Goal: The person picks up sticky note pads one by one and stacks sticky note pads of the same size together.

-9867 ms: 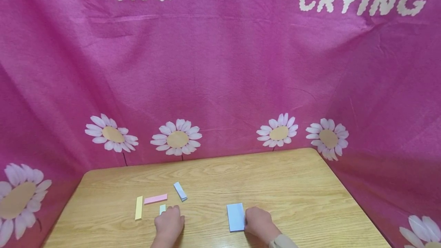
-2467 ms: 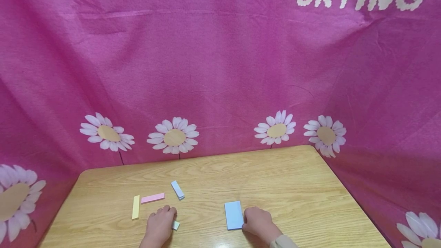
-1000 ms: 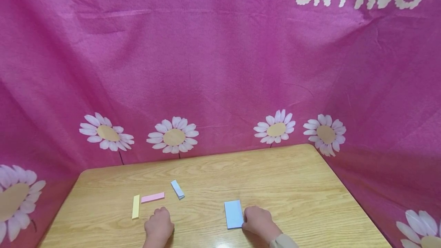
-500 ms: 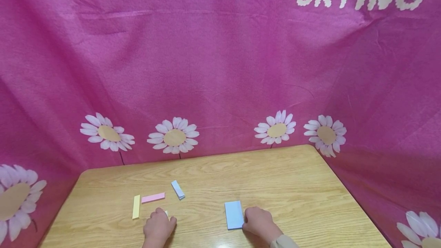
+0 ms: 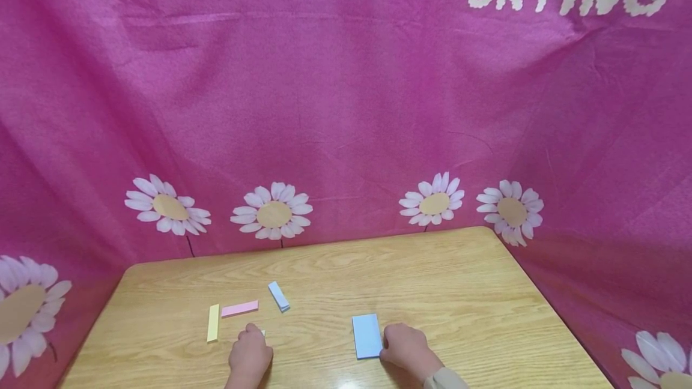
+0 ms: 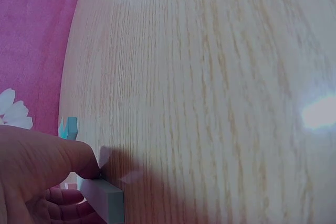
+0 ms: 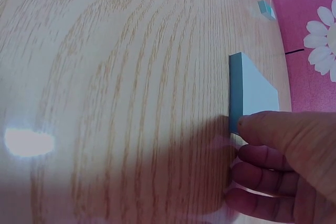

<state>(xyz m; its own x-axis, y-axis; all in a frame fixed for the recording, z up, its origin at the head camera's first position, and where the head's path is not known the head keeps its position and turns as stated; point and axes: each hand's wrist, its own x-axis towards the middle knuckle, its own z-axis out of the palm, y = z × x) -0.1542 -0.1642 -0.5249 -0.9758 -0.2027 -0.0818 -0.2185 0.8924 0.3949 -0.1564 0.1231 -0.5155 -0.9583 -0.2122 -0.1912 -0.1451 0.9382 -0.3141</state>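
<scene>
On my head view, the left hand [image 5: 250,354] sits low on the left half of the tabletop [image 5: 432,287]. The left wrist view shows me its hold: a small pale block [image 6: 102,199] is gripped between thumb and fingers, one end jutting out toward the bare wood. From above I get only a sliver of that block past the knuckles.

Well apart, toward the tabletop's right edge, the right hand [image 5: 408,350] rests with fingers curled beside a flat blue pad [image 5: 366,336]. I see its thumb pressed on the pad's near right corner, holding it there; the index finger is hidden from me. The pad lies flat, its long sides running toward the far edge. A beige sleeve [image 5: 445,379] covers that wrist.

Beyond the left hand, I count a yellow strip [image 5: 213,323] closest to the left edge, a pink strip [image 5: 240,308] just beside it and lying nearly crosswise, and some pale blue strips [image 5: 278,296] stacked slightly askew, nearer the far edge. Behind the far corners hangs a magenta cloth [image 5: 346,107] with daisies [image 5: 273,214].
</scene>
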